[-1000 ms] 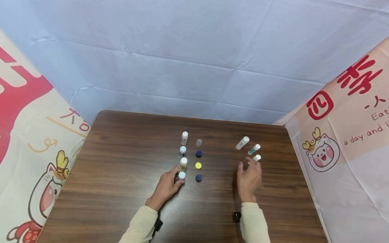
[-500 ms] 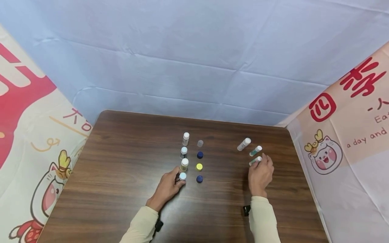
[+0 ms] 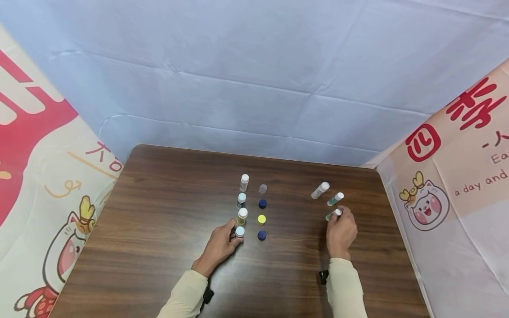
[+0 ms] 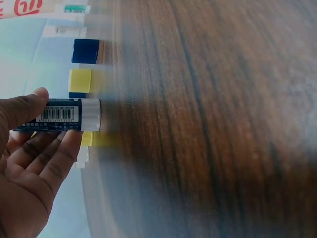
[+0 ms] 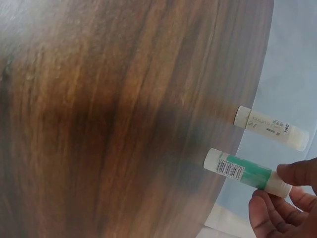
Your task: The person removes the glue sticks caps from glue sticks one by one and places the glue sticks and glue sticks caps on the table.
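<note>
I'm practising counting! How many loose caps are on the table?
4 in a column: clear cap farthest, blue cap, yellow cap, then second blue cap, right of the glue stick in the left hand.

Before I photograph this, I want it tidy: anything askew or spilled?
No spill shows. Slightly odd: four loose caps sit in a row beside the four left-side glue sticks rather than on them.

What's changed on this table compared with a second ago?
The right hand moved rightward and now pinches the nearer green-labelled glue stick, which has shifted slightly toward the person. The left hand still holds the navy glue stick; the row of caps stayed put.
</note>
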`<state>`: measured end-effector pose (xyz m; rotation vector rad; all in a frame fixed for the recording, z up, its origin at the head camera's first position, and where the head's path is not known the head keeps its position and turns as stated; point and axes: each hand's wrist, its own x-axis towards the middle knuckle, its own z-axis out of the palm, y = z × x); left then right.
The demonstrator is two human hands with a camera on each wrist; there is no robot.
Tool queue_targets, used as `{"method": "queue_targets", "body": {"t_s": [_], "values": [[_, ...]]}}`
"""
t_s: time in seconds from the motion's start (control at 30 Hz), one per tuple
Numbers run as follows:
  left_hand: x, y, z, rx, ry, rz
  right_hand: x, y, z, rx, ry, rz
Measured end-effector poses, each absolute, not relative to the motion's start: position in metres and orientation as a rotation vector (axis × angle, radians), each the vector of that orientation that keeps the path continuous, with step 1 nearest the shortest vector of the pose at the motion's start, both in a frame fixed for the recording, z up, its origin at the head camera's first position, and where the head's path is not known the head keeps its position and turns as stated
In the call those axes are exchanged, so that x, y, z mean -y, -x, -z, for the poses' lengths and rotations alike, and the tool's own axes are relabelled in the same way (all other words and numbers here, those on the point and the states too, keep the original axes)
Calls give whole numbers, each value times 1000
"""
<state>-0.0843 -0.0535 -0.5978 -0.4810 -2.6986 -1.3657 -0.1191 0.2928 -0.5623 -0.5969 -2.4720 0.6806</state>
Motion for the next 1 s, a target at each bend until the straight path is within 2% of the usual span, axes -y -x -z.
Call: {"method": "queue_targets", "body": {"t_s": [0.47,1.0], "values": [[54,85,600,2700,479,1381,-250,93,552,2349,334,-918],[55,85,600,2701,470,1456,-196,68,534,2315,274,-1212]]}}
